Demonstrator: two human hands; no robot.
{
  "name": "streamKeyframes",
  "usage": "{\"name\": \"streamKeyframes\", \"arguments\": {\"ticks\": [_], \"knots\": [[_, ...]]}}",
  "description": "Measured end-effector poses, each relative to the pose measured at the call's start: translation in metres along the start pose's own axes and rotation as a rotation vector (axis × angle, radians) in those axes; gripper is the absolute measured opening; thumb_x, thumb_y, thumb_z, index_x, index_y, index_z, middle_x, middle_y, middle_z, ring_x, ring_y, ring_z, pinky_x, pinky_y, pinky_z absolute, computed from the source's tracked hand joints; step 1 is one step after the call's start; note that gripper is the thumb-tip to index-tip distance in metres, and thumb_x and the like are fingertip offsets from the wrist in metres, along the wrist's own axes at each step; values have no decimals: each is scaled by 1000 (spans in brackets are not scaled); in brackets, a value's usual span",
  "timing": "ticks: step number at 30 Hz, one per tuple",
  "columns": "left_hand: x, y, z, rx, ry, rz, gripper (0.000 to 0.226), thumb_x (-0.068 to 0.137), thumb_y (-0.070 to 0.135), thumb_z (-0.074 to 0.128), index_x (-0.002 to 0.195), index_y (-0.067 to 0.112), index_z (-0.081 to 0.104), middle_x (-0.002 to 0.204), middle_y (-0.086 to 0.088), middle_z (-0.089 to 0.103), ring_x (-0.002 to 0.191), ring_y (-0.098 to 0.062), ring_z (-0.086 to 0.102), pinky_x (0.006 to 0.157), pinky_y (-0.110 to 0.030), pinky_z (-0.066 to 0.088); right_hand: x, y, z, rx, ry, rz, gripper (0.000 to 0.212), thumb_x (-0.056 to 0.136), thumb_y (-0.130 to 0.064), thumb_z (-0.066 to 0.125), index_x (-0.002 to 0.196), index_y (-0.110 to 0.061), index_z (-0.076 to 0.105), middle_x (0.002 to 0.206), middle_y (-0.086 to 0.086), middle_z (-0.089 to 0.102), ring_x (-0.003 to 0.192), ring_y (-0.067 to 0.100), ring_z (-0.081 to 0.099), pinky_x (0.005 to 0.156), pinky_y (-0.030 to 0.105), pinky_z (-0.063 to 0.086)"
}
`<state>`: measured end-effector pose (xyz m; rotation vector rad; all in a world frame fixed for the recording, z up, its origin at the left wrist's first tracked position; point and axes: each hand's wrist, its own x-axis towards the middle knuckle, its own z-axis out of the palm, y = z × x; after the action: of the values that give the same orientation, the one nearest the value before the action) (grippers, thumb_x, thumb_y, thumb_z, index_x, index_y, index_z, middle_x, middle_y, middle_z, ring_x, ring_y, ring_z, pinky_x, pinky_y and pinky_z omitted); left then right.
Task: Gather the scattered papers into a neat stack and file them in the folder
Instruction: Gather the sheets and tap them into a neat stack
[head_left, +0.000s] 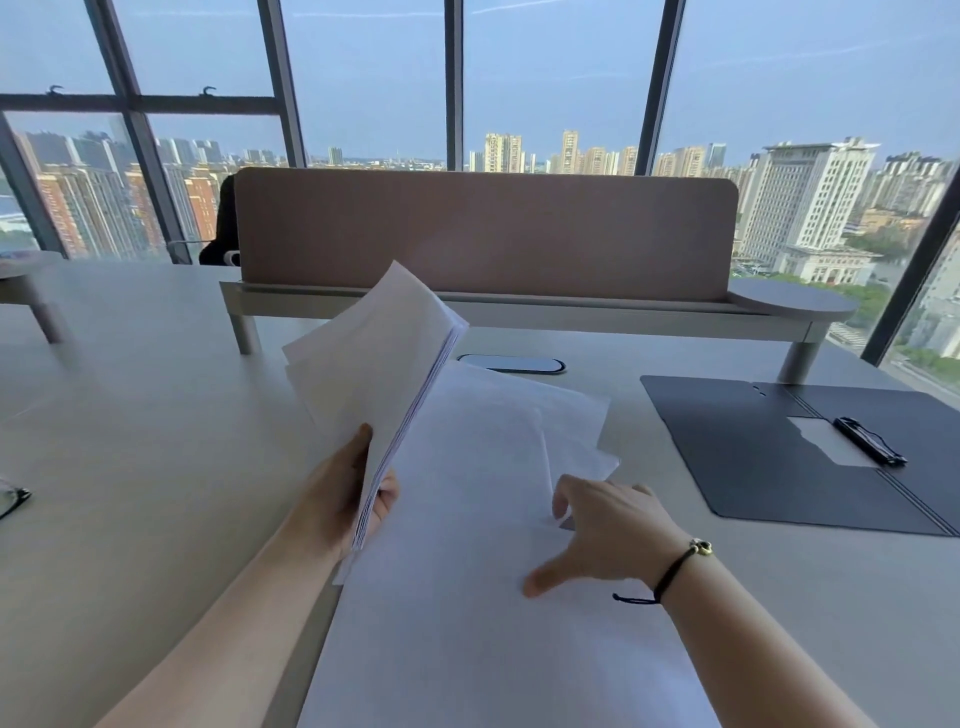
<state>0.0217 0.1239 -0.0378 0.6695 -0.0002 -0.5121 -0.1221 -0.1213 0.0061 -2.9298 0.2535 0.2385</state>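
Observation:
My left hand grips a bundle of white papers by its near edge and holds it tilted up above the desk. More white sheets lie overlapping on the desk below, spread toward me. My right hand rests on these sheets, its fingertips pinching the edge of one sheet, thumb stretched out. The dark folder lies open flat on the desk to the right, with a metal clip on its inner face.
A pink divider screen on a raised shelf crosses the back of the desk. A cable grommet sits behind the papers. A dark object lies at the left edge. Large windows stand behind.

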Motion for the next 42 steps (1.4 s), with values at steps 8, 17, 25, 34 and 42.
{"name": "streamKeyframes", "arguments": {"ticks": [8,17,25,34,42], "knots": [[-6,15,3,97,75,110,44,100,30,53,62,15,68,44,4,49,32,-9,45,34,-17,38,0,0,-6,2,-48,17,83,45,-80,81,90,-14,58,99,0,64,83,19,54,71,34,44],[-9,14,4,31,-55,49,11,84,22,67,86,14,60,45,5,52,33,-6,47,35,-17,38,25,13,-13,535,21,100,38,71,-27,85,80,3,63,71,5,58,61,21,52,57,27,39],[-9,12,6,0,-199,31,52,38,13,100,78,11,67,49,4,51,34,-7,48,37,-18,41,53,11,10,1080,191,247,31,73,-31,77,78,-16,51,78,11,47,67,23,43,63,34,33],[-8,3,13,180,117,37,38,96,27,62,61,14,64,44,3,48,32,-10,43,35,-17,38,51,-3,8,876,344,200,48,84,-33,76,56,-21,38,62,0,32,54,18,29,51,28,22],[-14,3,16,84,22,28,37,99,24,55,66,15,67,48,5,52,35,-7,47,36,-19,39,51,-12,6,1565,136,432,85,57,-33,93,127,-1,58,105,13,64,83,31,65,72,39,54]]}}
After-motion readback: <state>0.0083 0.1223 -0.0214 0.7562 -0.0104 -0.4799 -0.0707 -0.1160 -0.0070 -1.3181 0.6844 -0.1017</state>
